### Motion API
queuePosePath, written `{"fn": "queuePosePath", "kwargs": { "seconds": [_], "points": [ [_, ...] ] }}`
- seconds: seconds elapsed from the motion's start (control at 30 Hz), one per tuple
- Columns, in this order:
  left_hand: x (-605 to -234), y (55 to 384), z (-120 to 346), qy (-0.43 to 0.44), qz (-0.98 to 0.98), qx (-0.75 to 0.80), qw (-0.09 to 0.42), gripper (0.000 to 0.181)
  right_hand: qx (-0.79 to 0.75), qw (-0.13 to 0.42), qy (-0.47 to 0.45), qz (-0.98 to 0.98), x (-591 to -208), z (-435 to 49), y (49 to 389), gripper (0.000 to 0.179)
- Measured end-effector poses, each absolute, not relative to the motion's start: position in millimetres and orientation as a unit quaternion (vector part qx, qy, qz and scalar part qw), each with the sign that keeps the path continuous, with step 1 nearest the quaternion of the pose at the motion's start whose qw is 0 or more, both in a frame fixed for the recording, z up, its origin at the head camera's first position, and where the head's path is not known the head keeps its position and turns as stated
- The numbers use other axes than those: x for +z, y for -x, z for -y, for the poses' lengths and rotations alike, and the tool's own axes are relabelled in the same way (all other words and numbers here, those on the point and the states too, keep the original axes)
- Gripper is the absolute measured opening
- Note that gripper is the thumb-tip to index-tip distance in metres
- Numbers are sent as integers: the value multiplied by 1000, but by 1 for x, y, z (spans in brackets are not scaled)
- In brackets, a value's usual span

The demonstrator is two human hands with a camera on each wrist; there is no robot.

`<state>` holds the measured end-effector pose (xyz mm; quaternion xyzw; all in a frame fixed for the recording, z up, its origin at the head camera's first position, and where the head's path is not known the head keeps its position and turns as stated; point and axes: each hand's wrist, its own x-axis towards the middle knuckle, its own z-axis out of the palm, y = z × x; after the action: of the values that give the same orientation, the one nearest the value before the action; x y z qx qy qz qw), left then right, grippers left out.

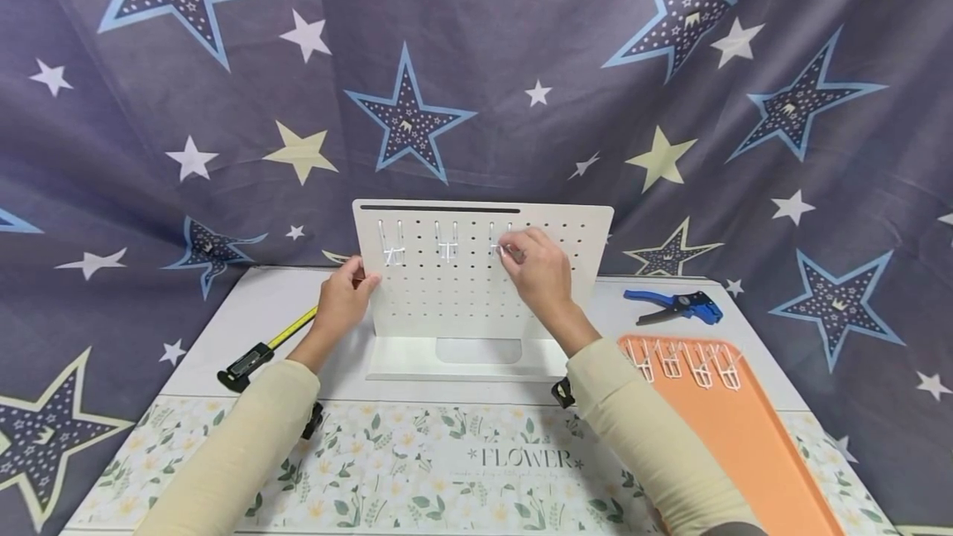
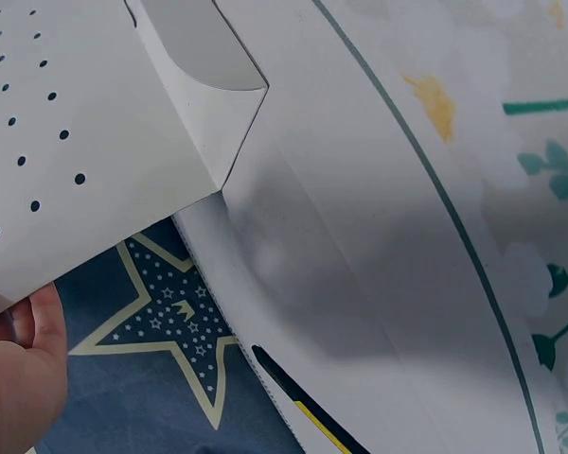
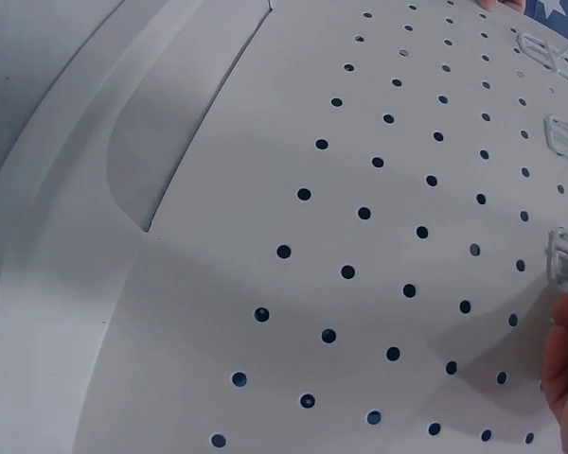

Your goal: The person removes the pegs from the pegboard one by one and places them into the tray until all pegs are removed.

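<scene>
A white pegboard (image 1: 420, 296) stands upright on its base against the curtain. At its left edge my left hand (image 1: 344, 298) grips the board, as the left wrist view also shows with the left hand (image 2: 24, 378) at the edge. Two white wire hooks, a left one (image 1: 394, 253) and a middle one (image 1: 447, 250), hang in the upper rows. My right hand (image 1: 542, 271) pinches a third wire hook (image 1: 495, 248) against the board, to the right of those two. In the right wrist view the fingers partly cover that hook (image 3: 560, 260).
An orange tray (image 1: 715, 428) at the right bears several more wire hooks (image 1: 700, 366). Behind it lies a blue wire stripper (image 1: 677, 306). A black and yellow caliper-like tool (image 1: 256, 358) lies at the left. A dark clip-like object (image 1: 562, 393) sits beside the right sleeve.
</scene>
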<state>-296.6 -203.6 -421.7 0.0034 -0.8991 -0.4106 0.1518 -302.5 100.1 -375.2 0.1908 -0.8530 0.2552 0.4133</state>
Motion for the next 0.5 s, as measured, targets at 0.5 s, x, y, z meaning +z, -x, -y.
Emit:
{"fn": "queuePosePath", "kwargs": {
  "seconds": [0.5],
  "points": [
    [-422, 297, 205, -3, 899, -410, 152, 21, 269, 421, -219, 838, -370, -114, 288, 7]
  ]
}}
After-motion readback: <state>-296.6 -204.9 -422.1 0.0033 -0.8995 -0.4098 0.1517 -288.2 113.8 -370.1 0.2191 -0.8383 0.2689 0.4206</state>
